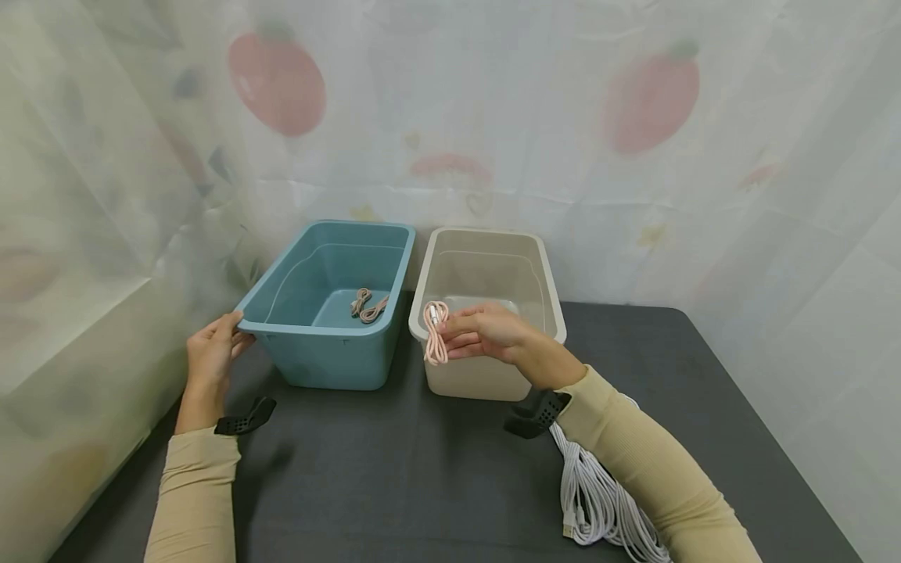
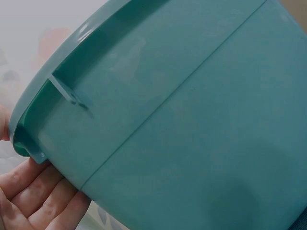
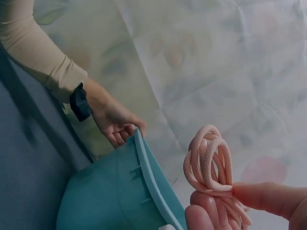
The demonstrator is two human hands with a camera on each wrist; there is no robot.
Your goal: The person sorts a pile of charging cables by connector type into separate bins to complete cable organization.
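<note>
My right hand (image 1: 461,332) pinches a coiled pink cable (image 1: 435,332) between thumb and fingers, held over the front left rim of the beige bin (image 1: 556,301). In the right wrist view the pink cable (image 3: 206,160) loops above my fingertips (image 3: 261,196). My left hand (image 1: 221,344) grips the front left corner of the teal bin (image 1: 320,356), thumb on the rim. The left wrist view shows the teal bin's wall (image 2: 192,124) with my fingers (image 2: 36,199) under its rim. A brownish coiled cable (image 1: 369,305) lies inside the teal bin.
The two bins stand side by side on a dark table (image 1: 394,485) against a fruit-printed curtain (image 1: 493,117). A bundle of white cables (image 1: 598,500) lies on the table under my right forearm.
</note>
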